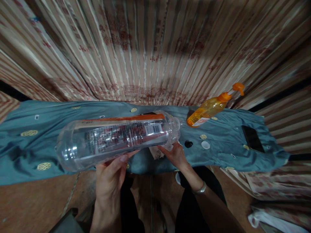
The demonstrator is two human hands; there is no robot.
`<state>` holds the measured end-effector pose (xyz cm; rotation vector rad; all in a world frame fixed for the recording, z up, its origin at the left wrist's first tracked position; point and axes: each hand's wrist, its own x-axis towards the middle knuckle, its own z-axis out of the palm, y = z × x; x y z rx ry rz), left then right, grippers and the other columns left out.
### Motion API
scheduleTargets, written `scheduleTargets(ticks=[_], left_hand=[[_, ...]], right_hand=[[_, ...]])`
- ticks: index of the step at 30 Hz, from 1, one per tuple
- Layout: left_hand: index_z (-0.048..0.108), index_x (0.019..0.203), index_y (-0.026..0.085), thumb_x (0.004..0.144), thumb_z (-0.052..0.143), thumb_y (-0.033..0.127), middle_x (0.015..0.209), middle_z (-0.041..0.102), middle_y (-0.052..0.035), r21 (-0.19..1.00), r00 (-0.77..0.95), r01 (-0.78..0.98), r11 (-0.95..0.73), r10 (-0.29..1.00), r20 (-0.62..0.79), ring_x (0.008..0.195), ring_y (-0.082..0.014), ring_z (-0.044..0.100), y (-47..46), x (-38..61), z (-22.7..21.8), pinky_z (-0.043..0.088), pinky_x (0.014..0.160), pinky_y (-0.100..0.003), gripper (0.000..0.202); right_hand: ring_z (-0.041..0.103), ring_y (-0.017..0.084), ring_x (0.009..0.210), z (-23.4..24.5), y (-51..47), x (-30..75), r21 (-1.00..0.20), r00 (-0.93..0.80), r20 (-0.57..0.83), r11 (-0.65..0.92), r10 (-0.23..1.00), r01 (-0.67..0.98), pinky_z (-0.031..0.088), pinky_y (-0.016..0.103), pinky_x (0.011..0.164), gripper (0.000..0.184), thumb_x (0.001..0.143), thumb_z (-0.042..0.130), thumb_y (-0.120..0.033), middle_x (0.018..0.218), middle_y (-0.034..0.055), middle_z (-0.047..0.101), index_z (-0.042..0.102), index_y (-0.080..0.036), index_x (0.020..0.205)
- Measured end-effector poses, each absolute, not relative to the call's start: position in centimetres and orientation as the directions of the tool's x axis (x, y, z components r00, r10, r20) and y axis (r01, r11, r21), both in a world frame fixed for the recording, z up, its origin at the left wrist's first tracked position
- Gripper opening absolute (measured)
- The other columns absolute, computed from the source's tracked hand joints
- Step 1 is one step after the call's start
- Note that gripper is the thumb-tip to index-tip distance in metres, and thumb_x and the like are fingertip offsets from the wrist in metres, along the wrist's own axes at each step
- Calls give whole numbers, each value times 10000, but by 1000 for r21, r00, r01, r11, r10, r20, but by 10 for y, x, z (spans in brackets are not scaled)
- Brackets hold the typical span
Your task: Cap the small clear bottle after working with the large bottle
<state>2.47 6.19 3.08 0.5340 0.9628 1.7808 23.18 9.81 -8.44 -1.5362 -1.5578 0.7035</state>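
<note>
A large clear plastic bottle [119, 139] lies nearly level across the view, its narrow neck to the right and a printed label with a barcode on its side. My left hand [110, 173] grips its body from below, the thumb along the near side. My right hand [177, 157] is closed at the neck end, with some fingers hidden behind the bottle. Beside its thumb, a pale crumpled piece [156, 152] shows under the bottle; I cannot tell whether the hand touches it. A small black cap [188, 144] and a white disc-shaped lid [205, 145] lie right of this hand.
A teal patterned cloth [60, 111] covers the narrow table. An orange pump bottle [207, 108] with yellow liquid stands at the back right. A dark phone [252, 138] lies at the right end. Striped curtains [150, 48] hang directly behind; a stool-like grey object [70, 221] is at lower left.
</note>
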Motion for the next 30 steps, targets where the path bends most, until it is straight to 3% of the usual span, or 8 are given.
scheduleTargets(ticks=[11, 25, 30], left_hand=[[754, 824, 221, 425, 956, 230, 874, 779, -31, 814, -444, -549, -190, 891, -91, 896, -288, 746, 61, 27, 32, 667, 679, -372, 447], [733, 910, 229, 462, 931, 209, 907, 777, -32, 821, -422, -536, -199, 905, -56, 944, -306, 736, 61, 28, 35, 664, 729, -426, 490], [734, 881, 213, 446, 931, 202, 892, 772, -40, 822, -426, -531, -205, 903, -50, 895, -289, 744, 62, 28, 35, 663, 656, -354, 478]], right_hand=[[746, 322, 953, -88, 98, 233, -820, 77, 195, 120, 978, 560, 615, 445, 802, 541, 765, 732, -519, 1038, 113, 774, 641, -187, 1183], [743, 334, 956, -84, 98, 232, -828, 87, 163, 88, 983, 554, 610, 464, 827, 574, 765, 738, -522, 1027, 119, 771, 639, -171, 1208], [733, 334, 995, -82, 98, 232, -824, 74, 154, 87, 985, 560, 604, 457, 855, 531, 771, 736, -497, 1059, 119, 765, 653, -177, 1187]])
